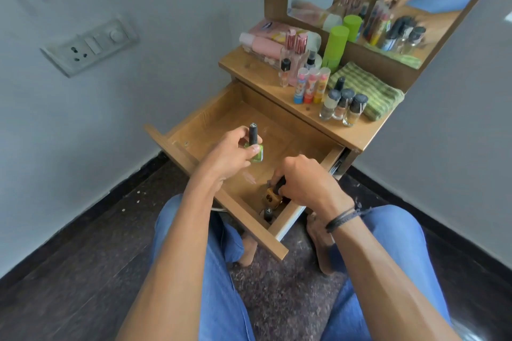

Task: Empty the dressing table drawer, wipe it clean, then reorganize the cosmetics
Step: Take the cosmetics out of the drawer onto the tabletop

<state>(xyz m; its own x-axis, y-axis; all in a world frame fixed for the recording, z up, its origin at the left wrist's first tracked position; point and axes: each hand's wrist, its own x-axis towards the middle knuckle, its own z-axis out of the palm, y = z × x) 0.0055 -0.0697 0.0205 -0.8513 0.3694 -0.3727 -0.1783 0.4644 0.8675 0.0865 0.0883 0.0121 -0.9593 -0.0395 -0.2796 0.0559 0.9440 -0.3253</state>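
The drawer (199,116) stands pulled out toward the person. The left hand (230,155) holds a green bottle (256,153) upright over the drawer's middle; the right hand (304,183), lower, in the near right corner, grips the dark cap of an amber bottle (271,197), a small dark-capped bottle (268,213) just beside it. The counter (310,113) lies beyond and right, nearer the right hand, crowded with cosmetics (313,86) beside a green cloth (368,91); grey walls, dark floor

The drawer (205,109) is wood-grain board, smooth with a dull sheen. The green bottle (258,156) is glossy glass under a matt black cap (253,134). Near six o'clock from it, the gold bottle (270,198) gleams. At two o'clock, the striped cloth (368,91) looks coarsely woven.
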